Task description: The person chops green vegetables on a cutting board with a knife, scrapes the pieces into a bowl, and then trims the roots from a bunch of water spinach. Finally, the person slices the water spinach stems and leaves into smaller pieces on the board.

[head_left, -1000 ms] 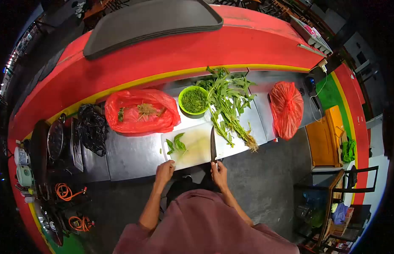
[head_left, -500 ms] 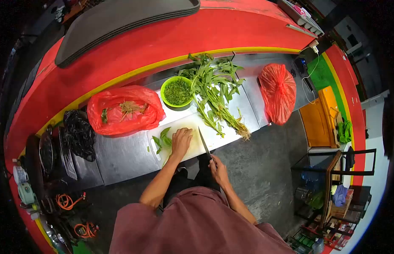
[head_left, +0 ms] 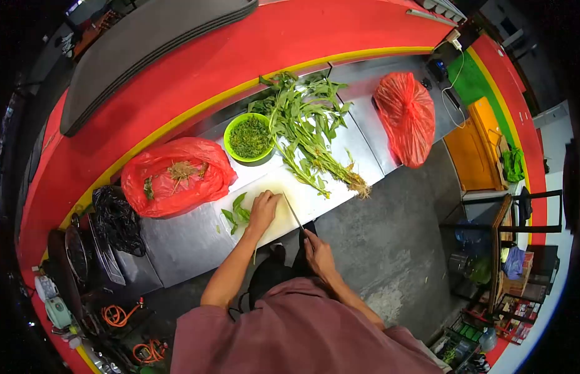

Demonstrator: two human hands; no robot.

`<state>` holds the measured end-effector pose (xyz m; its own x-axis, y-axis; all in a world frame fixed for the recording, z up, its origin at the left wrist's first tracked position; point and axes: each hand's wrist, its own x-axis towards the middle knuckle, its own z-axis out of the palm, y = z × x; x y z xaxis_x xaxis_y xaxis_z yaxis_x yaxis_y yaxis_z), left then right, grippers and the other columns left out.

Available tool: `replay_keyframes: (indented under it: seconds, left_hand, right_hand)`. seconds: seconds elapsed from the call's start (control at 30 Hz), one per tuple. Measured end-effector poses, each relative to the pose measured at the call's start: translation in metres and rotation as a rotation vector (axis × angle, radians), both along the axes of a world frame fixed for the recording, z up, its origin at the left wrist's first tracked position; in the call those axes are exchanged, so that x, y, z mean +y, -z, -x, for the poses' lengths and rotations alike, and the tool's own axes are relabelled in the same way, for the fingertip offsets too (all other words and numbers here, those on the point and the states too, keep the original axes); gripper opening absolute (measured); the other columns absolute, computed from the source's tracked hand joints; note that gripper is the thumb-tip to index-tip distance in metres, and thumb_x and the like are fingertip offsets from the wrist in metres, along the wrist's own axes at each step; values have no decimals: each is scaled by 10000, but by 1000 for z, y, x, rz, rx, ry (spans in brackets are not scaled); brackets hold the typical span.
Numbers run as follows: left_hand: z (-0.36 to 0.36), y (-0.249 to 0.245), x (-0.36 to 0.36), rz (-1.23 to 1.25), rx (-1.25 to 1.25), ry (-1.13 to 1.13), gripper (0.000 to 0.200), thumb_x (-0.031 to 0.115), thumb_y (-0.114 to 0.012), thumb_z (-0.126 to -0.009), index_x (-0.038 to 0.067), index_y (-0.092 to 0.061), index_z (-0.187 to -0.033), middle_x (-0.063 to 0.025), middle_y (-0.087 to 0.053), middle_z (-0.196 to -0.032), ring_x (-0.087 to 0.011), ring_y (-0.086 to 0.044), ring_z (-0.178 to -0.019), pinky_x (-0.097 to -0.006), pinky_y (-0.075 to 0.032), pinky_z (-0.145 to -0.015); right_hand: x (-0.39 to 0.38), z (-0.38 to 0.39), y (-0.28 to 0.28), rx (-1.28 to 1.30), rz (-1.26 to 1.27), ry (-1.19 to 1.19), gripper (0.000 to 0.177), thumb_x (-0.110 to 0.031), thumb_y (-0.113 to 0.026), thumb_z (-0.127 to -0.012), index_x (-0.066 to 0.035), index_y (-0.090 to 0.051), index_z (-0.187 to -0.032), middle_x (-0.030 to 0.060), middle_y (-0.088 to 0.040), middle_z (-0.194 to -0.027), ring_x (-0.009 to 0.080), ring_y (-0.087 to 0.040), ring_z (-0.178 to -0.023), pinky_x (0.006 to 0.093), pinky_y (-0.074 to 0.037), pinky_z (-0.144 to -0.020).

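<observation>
Two-handed at the white cutting board (head_left: 280, 184). Clasps the knife (head_left: 293, 212) by its handle in the right hand (head_left: 316, 252), fingers fully wrapped. Points the blade ahead of that grip and slightly left, long axis slanting from handle to tip beside the left hand (head_left: 263, 209). Presses green leaves (head_left: 235, 215) under the left; closed round them or merely resting on top, cannot tell. Look light, limp, easily bruised; best pinned near the stems

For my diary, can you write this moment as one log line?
left hand: rests on white plastic cutting board beside green leaves | right hand: grips steel knife
</observation>
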<state>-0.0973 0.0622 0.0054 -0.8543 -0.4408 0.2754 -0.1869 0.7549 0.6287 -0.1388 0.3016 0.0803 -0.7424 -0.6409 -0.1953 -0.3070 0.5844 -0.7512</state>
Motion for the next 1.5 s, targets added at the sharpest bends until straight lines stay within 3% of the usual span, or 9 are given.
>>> replay_keyframes:
  seconds: [0.07,0.13,0.33,0.4,0.7,0.97,1.1,1.33,1.5]
  left_hand:
    - [0,1,-2,-4,7,13,257,-5,-619,-839,34,-708,-1076,-126,-595,-918,-330,-604,-882,-451,-476,-765]
    - [1,-3,-1,-26,-6,8,260,-8,-621,-841,29,-706,-1084,-133,-592,-914,-334,-603,-879,-451,-478,-765]
    - [1,-7,2,-57,24,-9,262,-10,-619,-843,12,-699,-1092,-137,-571,-881,-339,-599,-852,-453,-478,-758]
    - [1,-6,2,-35,11,-21,228,5,-644,-858,21,-702,-1078,-141,-590,-893,-353,-599,-836,-448,-477,-756]
    - [5,-9,1,16,8,7,250,-9,-640,-841,35,-700,-1079,-125,-566,-870,-330,-598,-817,-454,-466,-718]
    - [3,-20,1,-53,-73,58,233,-45,-644,-825,13,-685,-1046,-151,-564,-886,-355,-592,-845,-453,-463,-739]
    - [6,-18,-2,-77,-38,67,214,-48,-642,-840,-18,-687,-1046,-162,-575,-862,-355,-598,-803,-438,-475,-732]
    - [8,-22,-3,-171,-24,65,203,-57,-664,-843,-41,-684,-1045,-175,-616,-875,-335,-627,-791,-392,-498,-728]
    - [7,-19,-3,-214,-78,53,205,-54,-652,-857,-33,-687,-1058,-167,-614,-894,-322,-629,-804,-385,-502,-736]
  right_hand:
    - [-2,3,-2,-18,24,-19,337,-161,-568,-1003,-42,-614,-1316,258,-660,-889,440,-649,-794,505,-509,-725]
    - [-9,5,-19,-87,-100,1,331,-177,-576,-998,-22,-638,-1284,299,-690,-991,444,-697,-900,477,-542,-764]
    - [-14,9,-12,-54,-31,-12,330,-171,-583,-990,-37,-641,-1286,288,-693,-1042,451,-691,-924,491,-545,-792]
    - [-15,10,-11,-39,1,-20,339,-159,-569,-996,-32,-617,-1306,265,-662,-905,462,-650,-832,518,-509,-741]
    - [-15,13,-10,-51,-10,-17,332,-170,-575,-993,-62,-643,-1299,251,-633,-838,446,-645,-754,505,-513,-672]
    - [-30,16,38,-10,43,-48,370,-196,-573,-993,-127,-618,-1354,222,-670,-936,439,-659,-834,489,-532,-741]
    - [-61,34,13,-88,-49,-36,359,-240,-560,-995,-134,-634,-1330,244,-680,-955,451,-661,-868,517,-534,-768]
    - [-47,36,5,-122,-24,-23,357,-231,-574,-986,-117,-646,-1316,268,-667,-881,452,-664,-836,520,-529,-741]
    - [-49,25,26,-48,98,3,371,-197,-591,-982,-113,-623,-1342,214,-673,-890,422,-659,-795,497,-527,-703]
